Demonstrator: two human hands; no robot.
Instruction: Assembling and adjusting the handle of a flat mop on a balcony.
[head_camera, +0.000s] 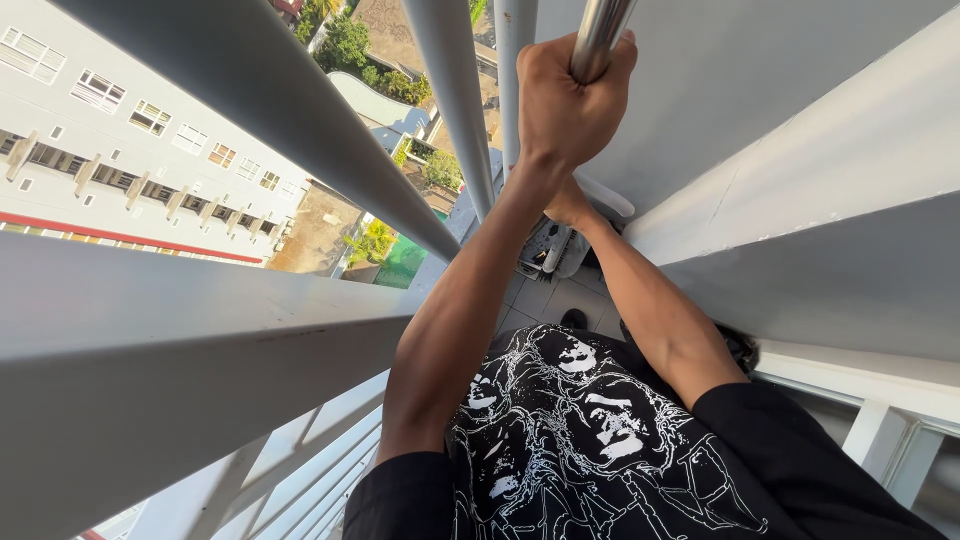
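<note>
the left hand (568, 100) is closed tight around a metal pole (600, 35). the right hand (568, 205) sits behind the left forearm, grip not discernible. white balcony railing (180, 340) borders the tiled floor (555, 300).

One head-worn camera looks steeply down, close over the arms, past a balcony railing (200, 330).

High-rise apartment balcony — white railing bars (300, 130), tiled floor (560, 298) below, multi-storey block (130, 140) opposite, trees (345, 42) and rooftops far down — a residential area.
</note>
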